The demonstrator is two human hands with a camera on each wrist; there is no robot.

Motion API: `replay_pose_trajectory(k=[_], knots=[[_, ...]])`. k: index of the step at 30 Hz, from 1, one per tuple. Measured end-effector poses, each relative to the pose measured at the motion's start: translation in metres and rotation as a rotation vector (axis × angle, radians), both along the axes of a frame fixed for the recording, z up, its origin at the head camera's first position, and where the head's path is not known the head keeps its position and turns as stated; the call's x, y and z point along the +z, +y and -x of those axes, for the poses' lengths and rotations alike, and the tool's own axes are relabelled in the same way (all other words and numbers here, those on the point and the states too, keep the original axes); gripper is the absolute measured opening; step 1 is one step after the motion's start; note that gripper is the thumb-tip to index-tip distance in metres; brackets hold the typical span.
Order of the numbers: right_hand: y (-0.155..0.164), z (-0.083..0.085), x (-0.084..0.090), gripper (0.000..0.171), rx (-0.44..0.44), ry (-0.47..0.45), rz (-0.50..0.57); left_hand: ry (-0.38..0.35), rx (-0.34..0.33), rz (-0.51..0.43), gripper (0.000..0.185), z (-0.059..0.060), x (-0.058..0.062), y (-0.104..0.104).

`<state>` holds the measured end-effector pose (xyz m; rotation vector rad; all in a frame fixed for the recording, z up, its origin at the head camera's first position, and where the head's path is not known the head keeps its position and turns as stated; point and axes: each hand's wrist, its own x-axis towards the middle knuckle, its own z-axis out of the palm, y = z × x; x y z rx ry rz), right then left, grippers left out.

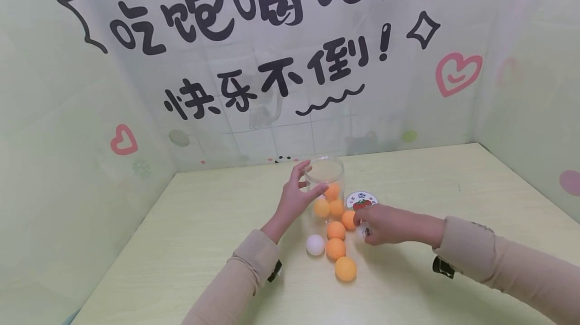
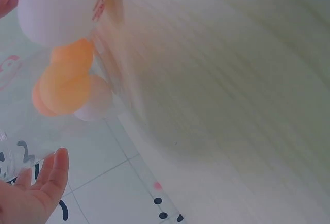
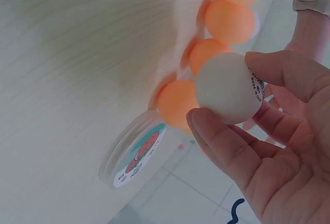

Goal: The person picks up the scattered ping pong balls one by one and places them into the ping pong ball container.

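Note:
A clear jar [image 1: 325, 169] stands upright on the table with several orange ping-pong balls [image 1: 321, 208] low inside; a white one [image 2: 98, 102] also shows there in the left wrist view. My left hand [image 1: 295, 198] holds the jar's left side, thumb toward the front and fingers behind. To the right, my right hand [image 1: 385, 225] pinches a white ping-pong ball [image 3: 227, 87] between thumb and fingers. Orange ping-pong balls [image 1: 336, 248] lie in a row in front of the jar, beside a loose white ping-pong ball [image 1: 315, 245].
A round lid [image 3: 136, 154] with a tomato picture lies flat right of the jar, partly covered by my right hand in the head view. The pale wooden table [image 1: 204, 234] meets a printed cloth backdrop [image 1: 217, 139] behind and at both sides.

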<state>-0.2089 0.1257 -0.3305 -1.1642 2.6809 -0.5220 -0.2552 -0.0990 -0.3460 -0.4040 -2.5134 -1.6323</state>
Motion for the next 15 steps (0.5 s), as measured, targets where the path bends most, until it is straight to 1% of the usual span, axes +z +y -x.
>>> replay_pose_trajectory(k=[4,10,15], knots=[[0.0,0.001,0.004,0.019,-0.024,-0.012,-0.017,-0.007,0.007,0.015,0.072,0.0,0.0,0.0],[-0.002,0.001,0.009,0.023,-0.096,-0.091,-0.025,-0.003,0.008,0.02,0.073,0.0,0.0,0.0],[-0.002,0.001,0.012,0.022,-0.092,-0.083,-0.02,-0.001,0.007,0.022,0.073,0.0,0.0,0.0]])
